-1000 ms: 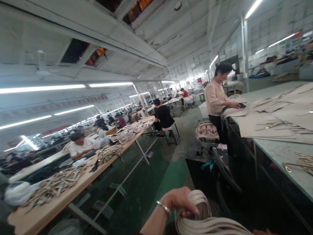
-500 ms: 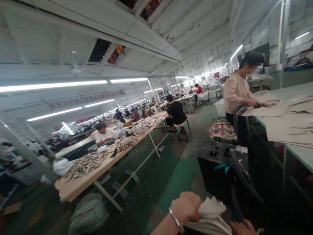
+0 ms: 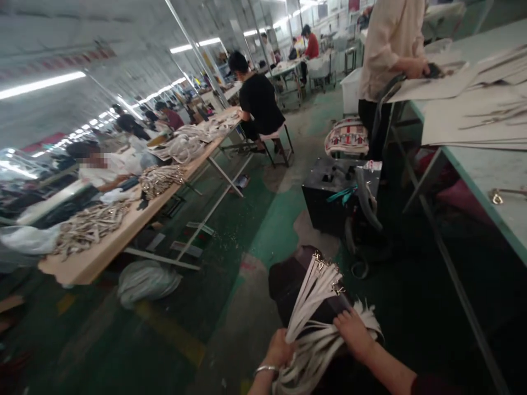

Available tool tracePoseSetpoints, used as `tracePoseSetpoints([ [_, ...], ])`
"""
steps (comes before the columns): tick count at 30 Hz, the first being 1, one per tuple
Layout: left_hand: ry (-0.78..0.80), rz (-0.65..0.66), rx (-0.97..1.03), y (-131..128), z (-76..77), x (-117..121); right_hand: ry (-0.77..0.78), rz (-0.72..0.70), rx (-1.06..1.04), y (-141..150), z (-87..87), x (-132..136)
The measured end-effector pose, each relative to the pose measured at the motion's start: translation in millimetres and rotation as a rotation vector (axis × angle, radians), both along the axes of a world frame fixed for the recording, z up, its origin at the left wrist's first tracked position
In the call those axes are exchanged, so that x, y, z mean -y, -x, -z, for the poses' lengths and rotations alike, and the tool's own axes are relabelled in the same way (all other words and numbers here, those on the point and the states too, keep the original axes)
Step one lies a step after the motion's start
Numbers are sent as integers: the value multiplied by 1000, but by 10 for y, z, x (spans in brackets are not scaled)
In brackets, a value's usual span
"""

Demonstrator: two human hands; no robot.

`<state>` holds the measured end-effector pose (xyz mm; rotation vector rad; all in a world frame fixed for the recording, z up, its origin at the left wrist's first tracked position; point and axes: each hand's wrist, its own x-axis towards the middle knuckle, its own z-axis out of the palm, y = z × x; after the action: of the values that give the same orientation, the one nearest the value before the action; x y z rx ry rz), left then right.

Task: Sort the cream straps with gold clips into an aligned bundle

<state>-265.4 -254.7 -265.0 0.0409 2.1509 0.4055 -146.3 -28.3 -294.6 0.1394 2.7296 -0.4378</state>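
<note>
Cream straps [image 3: 313, 307] apparently gripped between both hands.

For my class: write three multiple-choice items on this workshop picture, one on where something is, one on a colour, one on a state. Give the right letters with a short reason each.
1. Where does the black machine box stand?
A. on the green floor, beside the green-topped table
B. on the long wooden table
C. on a stool

2. What colour are the straps in the person's hands?
A. red
B. cream
C. black

3. How are the person's hands engaged with the straps?
A. both hang free of them
B. only the right touches them
C. the left hand grips the bundle low down, the right hand presses on it

Answers:
1 A, the box sits on the floor next to the table's legs.
2 B, the straps are pale cream with metal clasps at their ends.
3 C, the left fingers close round the bundle and the right hand lies on top.
</note>
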Motion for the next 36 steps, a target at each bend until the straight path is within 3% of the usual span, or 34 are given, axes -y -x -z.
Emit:
tracePoseSetpoints([
  [3,28,16,-38,126,147,143,12,-33,14,134,-136,93],
  [8,134,109,-169,487,190,243,41,-115,-18,376,-281,466],
  [11,210,164,-232,593,314,228,49,-129,-2,417,-184,552],
  [15,307,197,-191,584,533,203,64,-141,3,356,6,485],
  [18,341,203,-156,599,616,212,82,-154,-7,318,77,444],
  [28,334,228,-108,781,696,112,167,-154,-51,237,122,229],
  [36,337,243,-168,776,518,15,229,-163,-51,97,185,109],
])
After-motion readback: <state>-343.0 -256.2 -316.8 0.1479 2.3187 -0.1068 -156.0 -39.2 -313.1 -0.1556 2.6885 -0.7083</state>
